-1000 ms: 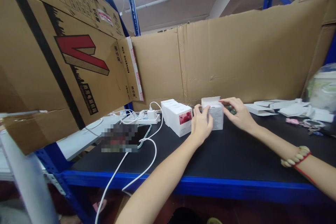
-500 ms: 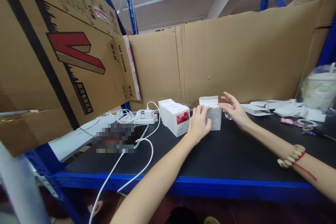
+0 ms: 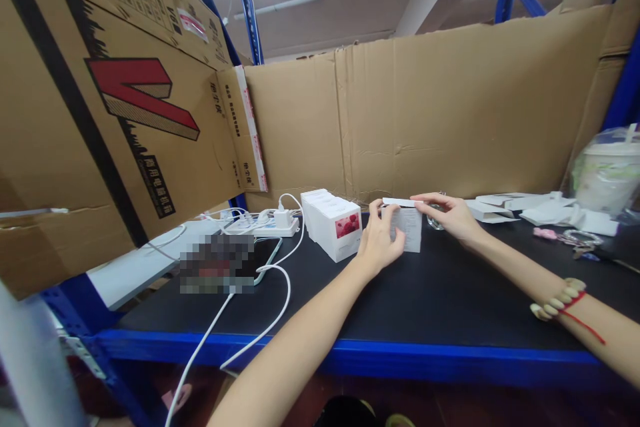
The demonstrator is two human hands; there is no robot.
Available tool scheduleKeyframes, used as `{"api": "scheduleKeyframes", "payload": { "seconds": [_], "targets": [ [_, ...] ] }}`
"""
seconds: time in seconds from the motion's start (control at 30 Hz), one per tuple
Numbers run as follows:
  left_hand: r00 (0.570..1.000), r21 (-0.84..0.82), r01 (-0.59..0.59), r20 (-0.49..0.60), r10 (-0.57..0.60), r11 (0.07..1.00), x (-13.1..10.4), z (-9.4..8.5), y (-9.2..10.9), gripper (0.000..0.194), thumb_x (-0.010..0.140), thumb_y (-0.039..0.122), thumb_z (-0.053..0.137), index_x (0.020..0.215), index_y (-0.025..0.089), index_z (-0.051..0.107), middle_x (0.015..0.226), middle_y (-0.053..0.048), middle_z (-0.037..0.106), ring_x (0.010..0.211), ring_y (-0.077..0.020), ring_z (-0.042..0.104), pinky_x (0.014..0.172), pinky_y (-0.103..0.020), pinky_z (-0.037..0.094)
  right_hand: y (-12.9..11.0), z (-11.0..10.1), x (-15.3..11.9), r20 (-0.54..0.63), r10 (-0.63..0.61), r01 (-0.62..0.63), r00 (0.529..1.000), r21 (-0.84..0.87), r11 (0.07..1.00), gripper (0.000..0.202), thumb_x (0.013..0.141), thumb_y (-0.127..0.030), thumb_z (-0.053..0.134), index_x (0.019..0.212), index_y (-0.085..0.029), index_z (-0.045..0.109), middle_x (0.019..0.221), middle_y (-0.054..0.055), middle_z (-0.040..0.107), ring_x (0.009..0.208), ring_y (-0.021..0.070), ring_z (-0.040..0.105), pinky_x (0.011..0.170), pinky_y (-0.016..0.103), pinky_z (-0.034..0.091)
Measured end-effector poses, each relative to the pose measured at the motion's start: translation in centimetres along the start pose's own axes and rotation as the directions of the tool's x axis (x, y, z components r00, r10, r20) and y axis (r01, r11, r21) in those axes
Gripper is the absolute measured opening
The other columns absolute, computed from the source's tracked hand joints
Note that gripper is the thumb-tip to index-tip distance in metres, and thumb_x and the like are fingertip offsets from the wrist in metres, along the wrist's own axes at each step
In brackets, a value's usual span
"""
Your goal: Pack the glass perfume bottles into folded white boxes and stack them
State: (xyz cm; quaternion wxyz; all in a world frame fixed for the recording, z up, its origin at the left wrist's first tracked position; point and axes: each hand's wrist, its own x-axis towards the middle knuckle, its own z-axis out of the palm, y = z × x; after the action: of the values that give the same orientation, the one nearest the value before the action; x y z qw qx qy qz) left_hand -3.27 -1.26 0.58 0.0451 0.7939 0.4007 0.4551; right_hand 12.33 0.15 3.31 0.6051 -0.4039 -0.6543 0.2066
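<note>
A small white box with printed text on its near side stands upright on the black tabletop. My left hand grips its left side and top edge, fingers bent over it. At the box's top right corner, the fingers of my right hand press on the folded-down lid. Just left of my left hand is a row of similar white boxes, the front one showing a red berry picture. Behind my right hand, a small clear glass object is partly hidden.
Flat white cartons lie at the right, near a lidded drink cup and a keyring. At the left are a power strip, a phone and a loose white cable. Cardboard walls the back.
The lid of the printed box stood up before and now lies folded down. My right hand has lowered onto its top right corner; my left hand keeps its hold.
</note>
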Motion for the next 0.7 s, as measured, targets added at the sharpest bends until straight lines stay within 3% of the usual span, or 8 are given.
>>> {"api": "scheduleKeyframes", "payload": {
  "seconds": [0.3, 0.5, 0.7],
  "targets": [
    [1.000, -0.064, -0.016, -0.028, 0.015, 0.998, -0.24, -0.17, 0.28, 0.041, 0.066, 0.017, 0.050, 0.105, 0.021, 0.039, 0.115, -0.008, 0.034, 0.102, -0.0198, 0.050, 0.085, -0.035, 0.047, -0.07, 0.11, -0.13, 0.104, 0.112, -0.120, 0.988, 0.076, 0.990, 0.044, 0.048, -0.059, 0.068, 0.073, -0.023, 0.070, 0.080, 0.004, 0.070, 0.077, 0.0207, 0.062, 0.070, 0.038, 0.051],
    [0.998, -0.071, 0.030, -0.047, -0.034, 0.997, -0.18, -0.69, 0.56, 0.037, 0.066, 0.017, 0.051, 0.101, 0.019, 0.039, 0.101, -0.007, 0.040, 0.085, -0.0175, 0.053, 0.077, -0.034, 0.049, -0.39, -0.08, -0.21, 0.103, 0.181, -0.188, 0.978, 0.065, 0.980, 0.049, 0.042, -0.062, 0.069, 0.072, -0.023, 0.070, 0.086, 0.006, 0.070, 0.082, 0.0219, 0.062, 0.069, 0.037, 0.052],
    [0.998, -0.078, 0.006, -0.068, -0.012, 0.997, -0.06, -0.40, 0.67, 0.034, 0.069, 0.018, 0.049, 0.102, 0.021, 0.041, 0.106, -0.006, 0.040, 0.094, -0.0178, 0.052, 0.081, -0.033, 0.048, 0.17, -0.16, -0.20, 0.111, 0.158, -0.164, 0.981, 0.050, 0.985, 0.049, 0.048, -0.062, 0.067, 0.078, -0.023, 0.071, 0.089, 0.007, 0.069, 0.082, 0.0225, 0.062, 0.064, 0.035, 0.053]
  ]
}}
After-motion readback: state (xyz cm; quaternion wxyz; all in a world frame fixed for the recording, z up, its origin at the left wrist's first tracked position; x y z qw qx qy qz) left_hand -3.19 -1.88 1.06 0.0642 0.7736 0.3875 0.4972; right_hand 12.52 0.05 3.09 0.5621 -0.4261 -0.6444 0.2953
